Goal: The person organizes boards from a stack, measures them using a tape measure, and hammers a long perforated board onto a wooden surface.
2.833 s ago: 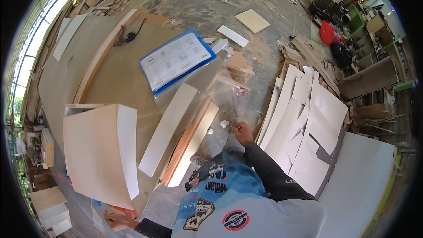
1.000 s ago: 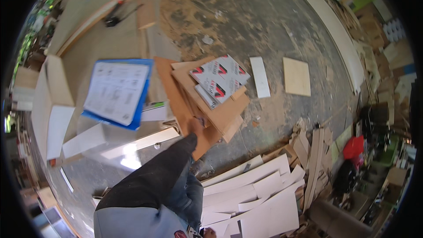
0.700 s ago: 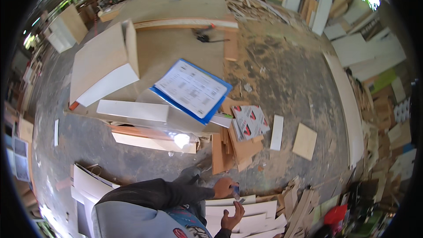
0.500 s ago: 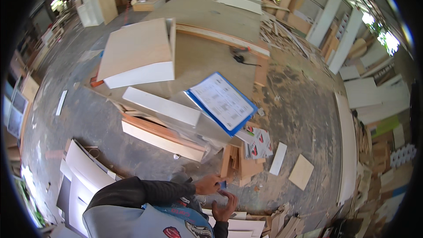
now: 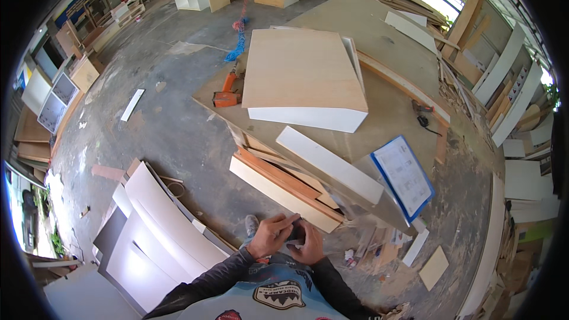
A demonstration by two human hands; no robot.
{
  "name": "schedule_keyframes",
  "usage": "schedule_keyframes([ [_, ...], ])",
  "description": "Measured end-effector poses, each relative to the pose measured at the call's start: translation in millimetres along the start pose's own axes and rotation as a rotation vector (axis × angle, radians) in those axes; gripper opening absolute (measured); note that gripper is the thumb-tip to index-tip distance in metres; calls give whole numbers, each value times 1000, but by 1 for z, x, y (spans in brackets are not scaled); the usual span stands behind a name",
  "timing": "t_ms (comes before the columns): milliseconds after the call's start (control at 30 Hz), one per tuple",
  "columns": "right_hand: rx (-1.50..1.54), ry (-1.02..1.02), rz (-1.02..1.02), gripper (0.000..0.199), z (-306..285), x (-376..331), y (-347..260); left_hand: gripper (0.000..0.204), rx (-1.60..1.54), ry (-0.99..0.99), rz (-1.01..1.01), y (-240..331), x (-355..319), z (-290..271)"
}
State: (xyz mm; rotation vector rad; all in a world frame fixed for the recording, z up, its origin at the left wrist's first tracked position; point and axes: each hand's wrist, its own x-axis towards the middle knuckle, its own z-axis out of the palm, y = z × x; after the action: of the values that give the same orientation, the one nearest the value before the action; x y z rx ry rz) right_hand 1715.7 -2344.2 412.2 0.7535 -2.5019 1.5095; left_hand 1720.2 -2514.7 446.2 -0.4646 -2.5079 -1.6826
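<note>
two hands, one blue folder, one cabinet

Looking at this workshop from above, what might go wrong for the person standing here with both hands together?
Judging from the scene only:
1. The left hand and right hand are clasped around a small dark object I cannot identify; both being busy, a stumble would be hard to catch.
2. White panels and offcuts lie on the floor close by, a likely trip hazard.
3. The long boards jutting from under the worktable might catch a shin.
</note>
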Motion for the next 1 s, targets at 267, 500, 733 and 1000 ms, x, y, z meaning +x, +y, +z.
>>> schedule_keyframes([
  [267,-247,-4,-36,74,95,125,-20,33,-363,89,-234,-69,49,-161],
  [500,-791,389,-114,71,19,274,29,29,-63,326,91,-91,196,-246],
  [733,-791,236,-249,53,152,344,82,31,515,124,239,-152,364,-257],
  [1000,-840,239,89,74,8,319,161,60,1028,-222,250,-185,409,-220],
])
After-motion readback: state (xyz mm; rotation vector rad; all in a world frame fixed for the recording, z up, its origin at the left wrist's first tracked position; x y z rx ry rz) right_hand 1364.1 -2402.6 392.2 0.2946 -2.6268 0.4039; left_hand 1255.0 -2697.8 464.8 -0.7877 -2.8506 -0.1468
